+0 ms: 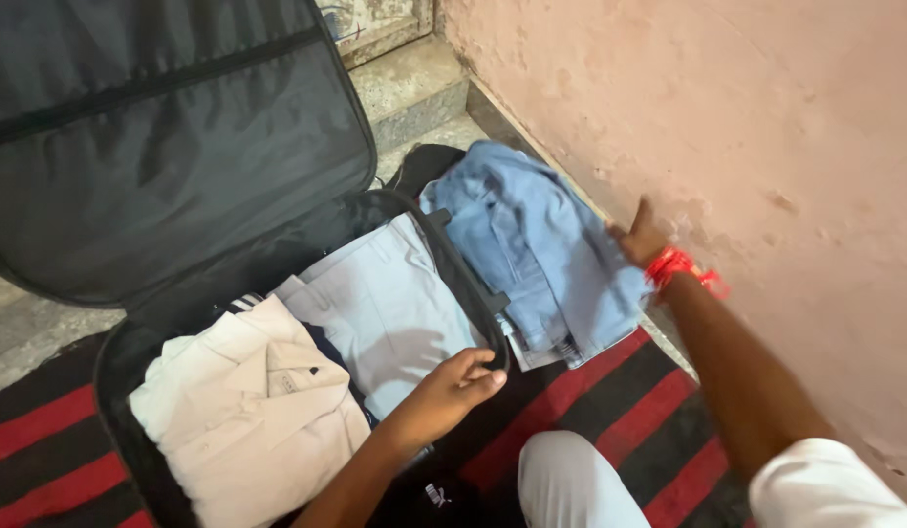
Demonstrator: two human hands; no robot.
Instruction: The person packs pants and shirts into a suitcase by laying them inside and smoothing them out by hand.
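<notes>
folded blue denim garment (pixel 541 244), beside open suitcase (pixel 180 176)
</notes>
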